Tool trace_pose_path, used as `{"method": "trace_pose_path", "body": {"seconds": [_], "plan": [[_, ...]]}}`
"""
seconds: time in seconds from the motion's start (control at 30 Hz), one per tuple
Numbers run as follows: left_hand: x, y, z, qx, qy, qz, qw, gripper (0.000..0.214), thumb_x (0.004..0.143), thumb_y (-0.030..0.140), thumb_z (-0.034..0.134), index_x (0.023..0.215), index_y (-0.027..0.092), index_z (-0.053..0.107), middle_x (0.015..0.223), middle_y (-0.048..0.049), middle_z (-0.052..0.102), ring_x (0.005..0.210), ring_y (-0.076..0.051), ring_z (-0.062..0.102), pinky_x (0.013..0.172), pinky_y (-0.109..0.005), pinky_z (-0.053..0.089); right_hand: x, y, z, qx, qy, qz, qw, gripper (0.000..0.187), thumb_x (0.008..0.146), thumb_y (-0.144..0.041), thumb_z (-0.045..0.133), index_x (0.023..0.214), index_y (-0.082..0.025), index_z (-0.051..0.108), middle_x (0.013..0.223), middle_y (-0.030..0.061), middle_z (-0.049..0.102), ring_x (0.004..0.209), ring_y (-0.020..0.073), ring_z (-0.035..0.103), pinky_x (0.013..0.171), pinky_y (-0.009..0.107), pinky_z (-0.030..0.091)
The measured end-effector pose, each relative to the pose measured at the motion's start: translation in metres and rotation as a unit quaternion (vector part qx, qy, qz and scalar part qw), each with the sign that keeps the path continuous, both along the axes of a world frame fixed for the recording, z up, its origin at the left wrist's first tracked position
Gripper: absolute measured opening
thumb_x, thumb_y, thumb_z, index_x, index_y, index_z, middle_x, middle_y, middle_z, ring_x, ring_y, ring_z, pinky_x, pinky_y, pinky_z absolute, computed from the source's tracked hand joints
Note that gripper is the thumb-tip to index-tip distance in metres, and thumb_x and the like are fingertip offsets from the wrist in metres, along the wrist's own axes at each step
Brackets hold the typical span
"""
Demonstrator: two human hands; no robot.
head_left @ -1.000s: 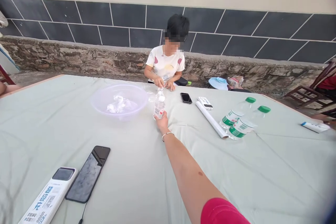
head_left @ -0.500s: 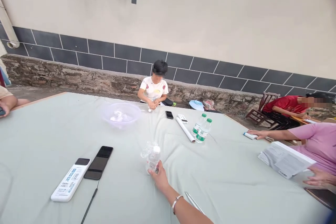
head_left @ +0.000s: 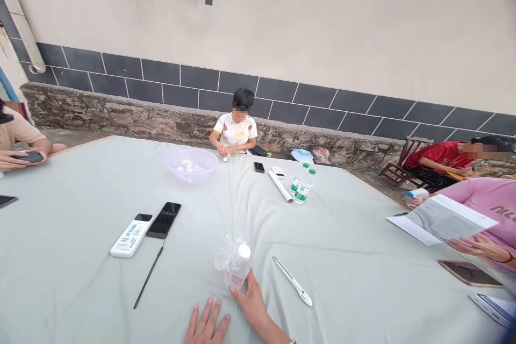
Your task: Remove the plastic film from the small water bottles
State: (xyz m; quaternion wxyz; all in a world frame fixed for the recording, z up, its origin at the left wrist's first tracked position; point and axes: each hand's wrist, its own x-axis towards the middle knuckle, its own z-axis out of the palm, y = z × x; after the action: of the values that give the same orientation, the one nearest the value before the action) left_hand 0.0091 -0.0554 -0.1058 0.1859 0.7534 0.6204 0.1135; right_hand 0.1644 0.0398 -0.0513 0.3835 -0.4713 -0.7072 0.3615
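Note:
A small clear bottle (head_left: pixel 238 267) with a white cap stands on the pale green tablecloth (head_left: pixel 346 258) near the front edge. My right hand (head_left: pixel 250 302) grips its lower part from the right. Crumpled clear plastic wrap (head_left: pixel 224 251) clings to the bottle's left side. My left hand (head_left: pixel 205 323) lies flat on the cloth just left of the right one, fingers stretched out and holding nothing.
A white pen (head_left: pixel 292 281) lies right of the bottle. A black phone (head_left: pixel 163 219), a white remote (head_left: pixel 131 235) and a cable (head_left: pixel 147 278) lie to the left. Farther off are a clear bowl (head_left: pixel 191 165), two green-capped bottles (head_left: pixel 303 185) and a rolled paper (head_left: pixel 281 186). Other people sit around the table.
My right hand has drawn the bottle from the table's far side, by the bowl, back to the near edge. My left hand has come into view, flat on the cloth.

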Motion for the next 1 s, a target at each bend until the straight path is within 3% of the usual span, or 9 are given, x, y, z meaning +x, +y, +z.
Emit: {"method": "trace_pose_path", "body": {"seconds": [0.1, 0.23, 0.37, 0.47, 0.57, 0.67, 0.83, 0.93, 1.0], "plan": [[-0.009, -0.002, 0.020, -0.021, 0.000, -0.040, 0.999, 0.061, 0.080, 0.051, 0.055, 0.137, 0.034, 0.042, 0.148, -0.0053, 0.029, 0.137, -0.036, 0.026, 0.111, -0.060, 0.022, -0.001, -0.004, -0.002, 0.011, -0.045, -0.024, 0.999, 0.055, 0.077, -0.046, 0.060, 0.128, -0.028, 0.046, 0.122, 0.0081, 0.060, 0.113, 0.0306, 0.056, 0.098, 0.048, 0.044], [-0.010, -0.010, 0.051, -0.032, 0.002, -0.039, 0.999, 0.064, 0.080, 0.046, 0.054, 0.139, 0.028, 0.041, 0.151, -0.0069, 0.025, 0.140, -0.033, 0.021, 0.112, -0.059, 0.016, -0.005, -0.007, 0.003, 0.016, -0.056, -0.035, 0.998, 0.053, 0.078, -0.045, 0.058, 0.124, -0.019, 0.050, 0.119, 0.0117, 0.061, 0.111, 0.0297, 0.056, 0.096, 0.045, 0.044], [-0.015, -0.020, 0.060, 0.013, -0.058, 0.017, 0.998, 0.056, 0.087, 0.043, 0.042, 0.137, 0.019, 0.047, 0.148, -0.0076, 0.036, 0.139, -0.026, 0.027, 0.116, -0.050, 0.016, -0.005, -0.017, 0.015, -0.003, 0.001, 0.010, 1.000, 0.054, 0.077, -0.051, 0.057, 0.120, -0.018, 0.052, 0.109, 0.0097, 0.065, 0.100, 0.0262, 0.060, 0.090, 0.039, 0.047], [-0.020, -0.020, 0.059, 0.026, -0.164, 0.105, 0.980, 0.053, 0.090, 0.043, 0.035, 0.129, 0.012, 0.053, 0.140, -0.0121, 0.049, 0.134, -0.025, 0.037, 0.116, -0.045, 0.021, -0.003, -0.029, 0.024, -0.049, 0.080, 0.056, 0.994, 0.053, 0.078, -0.058, 0.053, 0.113, -0.019, 0.057, 0.105, 0.0083, 0.066, 0.096, 0.0250, 0.061, 0.085, 0.037, 0.048], [-0.014, -0.010, 0.065, -0.013, -0.340, 0.191, 0.921, 0.057, 0.092, 0.045, 0.029, 0.130, 0.009, 0.050, 0.134, -0.0140, 0.054, 0.129, -0.024, 0.045, 0.110, -0.042, 0.033, -0.005, -0.040, 0.031, -0.125, 0.163, 0.084, 0.975, 0.051, 0.079, -0.062, 0.051, 0.102, -0.017, 0.062, 0.096, 0.0071, 0.067, 0.090, 0.0241, 0.061, 0.079, 0.036, 0.049], [0.002, 0.003, 0.085, -0.069, -0.517, 0.191, 0.831, 0.062, 0.090, 0.051, 0.032, 0.136, 0.011, 0.041, 0.137, -0.0137, 0.051, 0.125, -0.022, 0.049, 0.104, -0.037, 0.041, -0.011, -0.048, 0.033, -0.165, 0.177, 0.088, 0.966, 0.051, 0.081, -0.064, 0.048, 0.096, -0.017, 0.062, 0.089, 0.0060, 0.067, 0.083, 0.0220, 0.061, 0.075, 0.034, 0.049], [0.015, 0.014, 0.114, -0.135, -0.652, 0.215, 0.715, 0.067, 0.072, 0.062, 0.060, 0.118, 0.015, 0.058, 0.113, -0.0135, 0.067, 0.105, -0.029, 0.063, 0.087, -0.038, 0.051, -0.003, -0.046, 0.037, -0.130, -0.019, 0.045, 0.990, 0.057, 0.091, -0.058, 0.025, 0.075, -0.018, 0.062, 0.069, 0.0047, 0.063, 0.066, 0.0190, 0.059, 0.066, 0.032, 0.047], [0.013, 0.014, 0.111, -0.141, -0.663, 0.254, 0.690, 0.066, 0.064, 0.065, 0.066, 0.107, 0.015, 0.062, 0.099, -0.0125, 0.071, 0.091, -0.028, 0.067, 0.079, -0.039, 0.053, 0.029, -0.026, 0.047, -0.011, -0.166, -0.076, 0.983, 0.039, 0.089, -0.046, 0.037, 0.091, -0.018, 0.065, 0.091, 0.0091, 0.066, 0.086, 0.0236, 0.061, 0.081, 0.036, 0.046], [0.013, 0.015, 0.102, -0.131, -0.658, 0.271, 0.690, 0.069, 0.060, 0.065, 0.069, 0.105, 0.014, 0.061, 0.099, -0.0128, 0.071, 0.089, -0.027, 0.067, 0.077, -0.037, 0.052, 0.059, -0.009, 0.053, 0.048, -0.245, -0.206, 0.946, 0.035, 0.085, -0.035, 0.043, 0.109, -0.017, 0.061, 0.113, 0.0130, 0.061, 0.109, 0.0279, 0.054, 0.094, 0.040, 0.040]]}}
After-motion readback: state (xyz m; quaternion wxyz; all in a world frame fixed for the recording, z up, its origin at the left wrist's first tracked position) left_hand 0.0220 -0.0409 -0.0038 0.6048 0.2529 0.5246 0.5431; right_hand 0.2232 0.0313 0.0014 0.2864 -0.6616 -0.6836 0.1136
